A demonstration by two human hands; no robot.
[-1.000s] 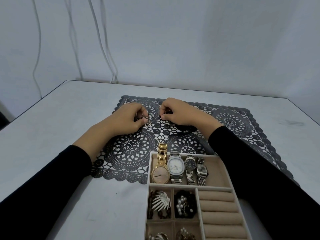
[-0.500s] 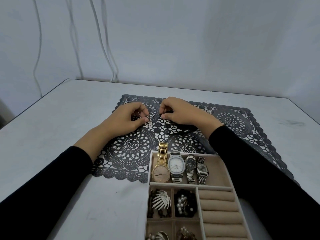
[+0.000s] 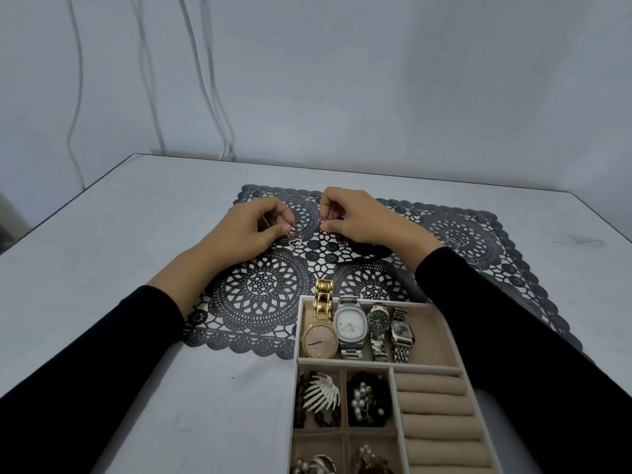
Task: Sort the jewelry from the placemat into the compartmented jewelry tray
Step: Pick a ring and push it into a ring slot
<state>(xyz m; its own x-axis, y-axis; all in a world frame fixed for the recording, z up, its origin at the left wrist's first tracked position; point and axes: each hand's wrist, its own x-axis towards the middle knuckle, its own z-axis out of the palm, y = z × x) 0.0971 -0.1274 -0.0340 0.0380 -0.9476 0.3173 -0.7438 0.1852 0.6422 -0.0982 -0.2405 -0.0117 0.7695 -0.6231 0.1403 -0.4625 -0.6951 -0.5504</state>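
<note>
A black lace placemat lies on the table. Over its far middle, my left hand pinches a small silver ring, with a silver heart-shaped piece on the mat just below it. My right hand pinches another small silver piece between thumb and forefinger; a dark item lies partly hidden under that hand. A few silver rings rest at the mat's right side. The beige jewelry tray stands near me, with several watches in its top compartment.
Tray compartments below the watches hold a white fan brooch and a pearl cluster. Beige ring rolls fill the tray's right part. White cables hang on the wall behind the grey table.
Both hands stay over the far middle of the mat and have shifted slightly away from me; the fingers keep working small silver pieces.
</note>
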